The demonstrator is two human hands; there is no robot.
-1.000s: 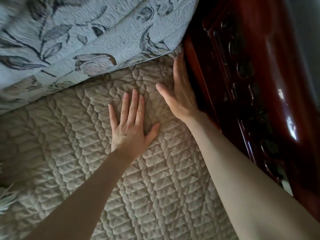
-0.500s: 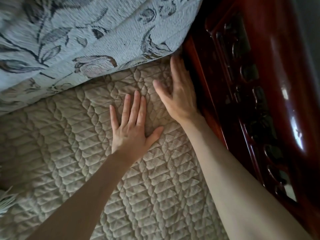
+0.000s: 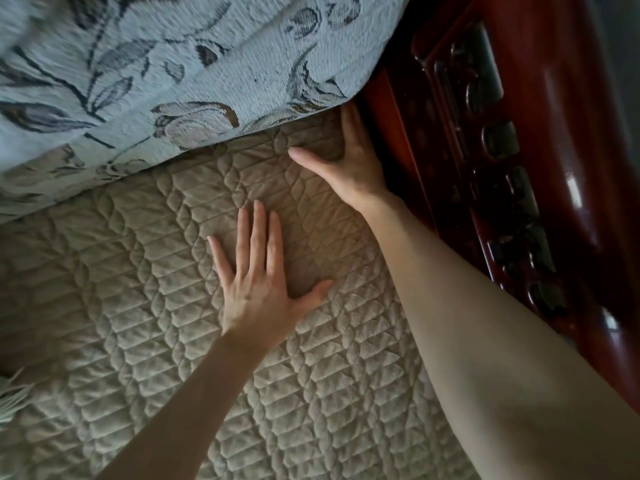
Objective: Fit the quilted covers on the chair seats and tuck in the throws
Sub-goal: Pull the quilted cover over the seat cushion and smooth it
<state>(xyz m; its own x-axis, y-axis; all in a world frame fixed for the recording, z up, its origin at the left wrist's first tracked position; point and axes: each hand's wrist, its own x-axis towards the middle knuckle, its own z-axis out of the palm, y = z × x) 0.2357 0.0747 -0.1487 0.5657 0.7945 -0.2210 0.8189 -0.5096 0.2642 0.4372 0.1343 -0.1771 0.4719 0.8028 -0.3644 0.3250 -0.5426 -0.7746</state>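
A beige quilted cover (image 3: 138,306) lies spread over the chair seat and fills most of the view. A pale blue throw with a dark floral pattern (image 3: 173,71) hangs over the chair back and meets the cover along its far edge. My left hand (image 3: 258,282) lies flat on the cover, palm down, fingers apart. My right hand (image 3: 349,161) presses its fingers into the corner where cover, throw and wooden armrest meet; its fingertips are partly hidden in the gap, the thumb spread out over the cover.
A carved, glossy dark red wooden armrest (image 3: 540,174) runs down the right side, close against my right forearm. A bit of pale fringe (image 3: 10,400) shows at the left edge.
My right hand has stayed in the far right corner beside the armrest. My left hand has drawn back a little toward me while staying flat on the cover.
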